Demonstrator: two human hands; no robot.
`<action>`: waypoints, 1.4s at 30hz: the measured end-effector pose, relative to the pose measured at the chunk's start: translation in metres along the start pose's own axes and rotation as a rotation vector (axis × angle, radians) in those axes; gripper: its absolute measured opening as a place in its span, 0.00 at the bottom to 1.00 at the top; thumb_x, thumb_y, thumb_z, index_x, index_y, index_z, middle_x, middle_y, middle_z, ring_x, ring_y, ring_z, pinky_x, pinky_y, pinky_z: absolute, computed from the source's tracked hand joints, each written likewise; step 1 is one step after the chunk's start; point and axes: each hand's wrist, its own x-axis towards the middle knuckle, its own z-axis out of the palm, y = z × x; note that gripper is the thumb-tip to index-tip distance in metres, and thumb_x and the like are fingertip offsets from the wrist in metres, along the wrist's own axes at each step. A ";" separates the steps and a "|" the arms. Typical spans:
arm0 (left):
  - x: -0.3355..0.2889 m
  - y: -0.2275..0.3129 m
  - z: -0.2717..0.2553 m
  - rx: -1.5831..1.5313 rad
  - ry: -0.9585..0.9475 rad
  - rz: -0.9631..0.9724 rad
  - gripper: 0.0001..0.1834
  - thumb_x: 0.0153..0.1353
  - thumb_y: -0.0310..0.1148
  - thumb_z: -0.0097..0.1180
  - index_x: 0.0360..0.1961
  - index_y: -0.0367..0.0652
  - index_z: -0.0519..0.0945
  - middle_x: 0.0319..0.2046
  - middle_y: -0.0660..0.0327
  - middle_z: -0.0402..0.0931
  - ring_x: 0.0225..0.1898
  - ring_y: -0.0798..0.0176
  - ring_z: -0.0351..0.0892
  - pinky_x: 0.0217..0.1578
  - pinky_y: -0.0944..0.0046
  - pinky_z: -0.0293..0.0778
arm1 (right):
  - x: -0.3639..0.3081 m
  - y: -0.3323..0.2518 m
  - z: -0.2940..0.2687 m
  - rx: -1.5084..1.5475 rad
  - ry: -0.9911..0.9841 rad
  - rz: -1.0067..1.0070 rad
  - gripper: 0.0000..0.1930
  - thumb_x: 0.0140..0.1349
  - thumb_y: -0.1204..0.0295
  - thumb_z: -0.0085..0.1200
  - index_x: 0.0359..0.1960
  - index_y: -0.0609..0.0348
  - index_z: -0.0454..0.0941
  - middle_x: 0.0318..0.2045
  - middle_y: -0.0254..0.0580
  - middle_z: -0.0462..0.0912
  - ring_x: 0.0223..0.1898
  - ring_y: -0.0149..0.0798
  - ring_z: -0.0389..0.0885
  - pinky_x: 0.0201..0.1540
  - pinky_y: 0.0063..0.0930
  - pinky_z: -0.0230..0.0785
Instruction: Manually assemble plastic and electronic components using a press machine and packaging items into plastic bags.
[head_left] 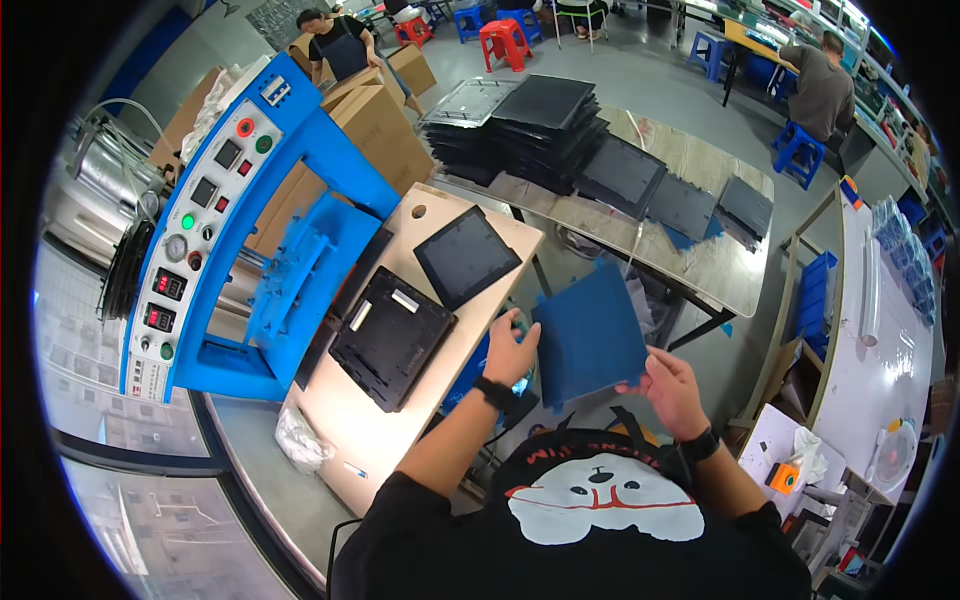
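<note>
A thin rectangular panel covered in blue film (592, 338) is held up in front of me, tilted. My right hand (670, 392) pinches its lower right edge between thumb and fingers. Beside its left edge is my left hand (512, 350), fingers curved and apart, with the thumb close to the edge; whether it touches is unclear. On the wooden board to the left lie a black plastic tray-like frame (392, 338) with two white strips and a flat dark panel (467, 257) with a black border.
A blue press machine (330, 255) with buttons and displays stands left of the wooden board (350, 430). Stacks of black panels (540, 125) and several loose panels fill the far table (690, 265). At right is a white workbench (870, 370). Other people work farther back.
</note>
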 end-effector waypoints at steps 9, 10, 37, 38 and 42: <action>-0.078 0.104 -0.025 -0.034 -0.570 0.608 0.25 0.52 0.33 0.66 0.52 0.38 0.76 0.49 0.50 0.77 0.49 0.49 0.78 0.48 0.59 0.75 | -0.002 0.054 0.038 -0.102 0.257 -0.007 0.15 0.72 0.70 0.45 0.52 0.69 0.75 0.40 0.40 0.82 0.37 0.28 0.81 0.41 0.22 0.76; -0.079 0.096 -0.021 -0.032 -0.570 0.616 0.25 0.52 0.33 0.66 0.52 0.38 0.76 0.49 0.50 0.77 0.49 0.49 0.78 0.48 0.59 0.75 | 0.000 0.059 0.035 -0.103 0.231 -0.008 0.15 0.72 0.70 0.45 0.51 0.69 0.75 0.39 0.38 0.82 0.36 0.27 0.81 0.39 0.21 0.76; -0.090 0.073 0.012 -0.164 -0.215 0.309 0.04 0.63 0.23 0.54 0.34 0.34 0.72 0.35 0.53 0.81 0.30 0.67 0.79 0.32 0.67 0.74 | 0.009 0.047 0.013 -0.219 0.009 0.095 0.17 0.73 0.69 0.43 0.58 0.66 0.71 0.43 0.37 0.80 0.40 0.29 0.80 0.46 0.27 0.77; -0.090 0.075 0.013 -0.163 -0.219 0.297 0.04 0.63 0.23 0.54 0.34 0.34 0.72 0.35 0.53 0.81 0.30 0.67 0.79 0.32 0.67 0.74 | 0.009 0.044 0.012 -0.194 -0.012 0.105 0.19 0.73 0.70 0.41 0.61 0.67 0.68 0.47 0.39 0.80 0.43 0.31 0.81 0.49 0.29 0.77; -0.096 0.078 0.017 -0.212 -0.172 0.310 0.07 0.60 0.23 0.57 0.38 0.35 0.73 0.35 0.51 0.79 0.31 0.57 0.81 0.32 0.64 0.76 | 0.007 0.045 0.008 -0.183 -0.007 0.076 0.18 0.73 0.70 0.41 0.60 0.67 0.69 0.46 0.40 0.80 0.44 0.31 0.81 0.48 0.28 0.77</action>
